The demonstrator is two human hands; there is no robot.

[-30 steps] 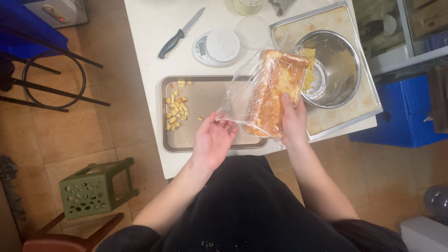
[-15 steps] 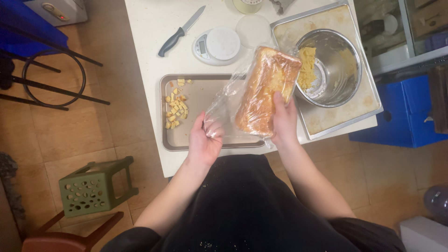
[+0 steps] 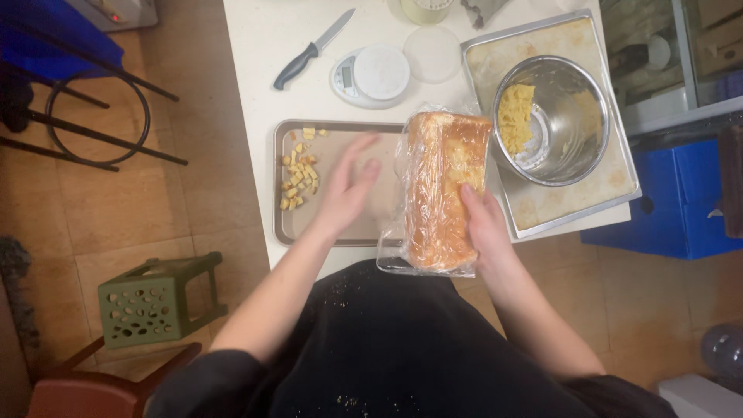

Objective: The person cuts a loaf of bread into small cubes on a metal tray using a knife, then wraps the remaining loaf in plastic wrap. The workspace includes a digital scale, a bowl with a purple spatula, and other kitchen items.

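A loaf of bread in a clear plastic bag [image 3: 439,186] lies lengthwise on the right end of a brown baking tray [image 3: 340,236]. My right hand [image 3: 484,228] grips the loaf's right side near its near end. My left hand [image 3: 347,190] hovers over the middle of the tray with its fingers spread, holding nothing, just left of the bag. Small yellow bread cubes [image 3: 298,174] lie on the tray's left part. A steel bowl [image 3: 569,116] with more yellow cubes sits to the right of the loaf.
The bowl stands on a larger metal tray [image 3: 611,186] at the white table's right edge. A dark-handled knife [image 3: 309,50], a white kitchen scale [image 3: 373,76] and a clear round lid [image 3: 433,54] lie behind. A green stool [image 3: 151,298] stands on the wooden floor at left, a blue crate [image 3: 673,209] at right.
The loaf has swung from a tilt towards the bowl down onto the tray, lying straight. My left hand has let go of the bag's open end and moved left with its fingers spread.
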